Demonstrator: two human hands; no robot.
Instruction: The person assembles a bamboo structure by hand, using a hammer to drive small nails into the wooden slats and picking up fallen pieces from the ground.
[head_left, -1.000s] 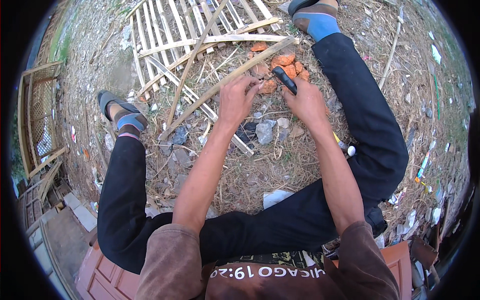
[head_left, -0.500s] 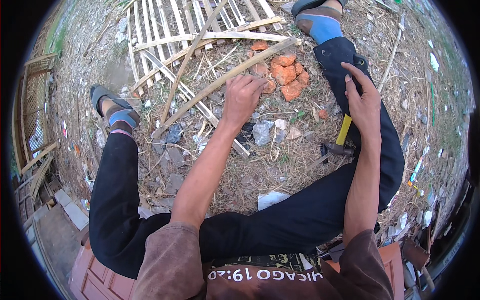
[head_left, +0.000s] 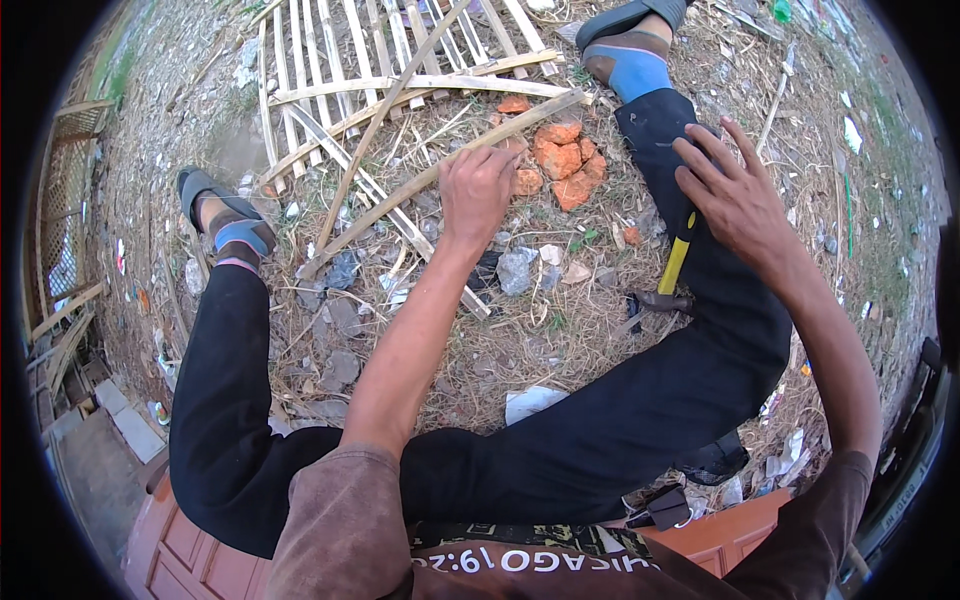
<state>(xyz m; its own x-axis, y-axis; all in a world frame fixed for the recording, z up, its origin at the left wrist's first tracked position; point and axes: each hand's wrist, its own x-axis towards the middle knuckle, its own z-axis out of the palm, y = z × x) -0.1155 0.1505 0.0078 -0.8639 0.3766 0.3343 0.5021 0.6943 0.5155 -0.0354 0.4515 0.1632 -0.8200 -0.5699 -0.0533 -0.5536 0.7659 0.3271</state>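
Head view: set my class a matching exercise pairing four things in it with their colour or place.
Things:
1. hammer
2. brick pieces
3. left hand
4. right hand

Descriptions:
A. orange, heaped on the ground
B. open, fingers spread above the right leg
C. yellow handle, lying beside the right leg
D. resting on a bamboo slat

Pairs: 1-C, 2-A, 3-D, 4-B

Brown sleeves, black trousers, blue socks
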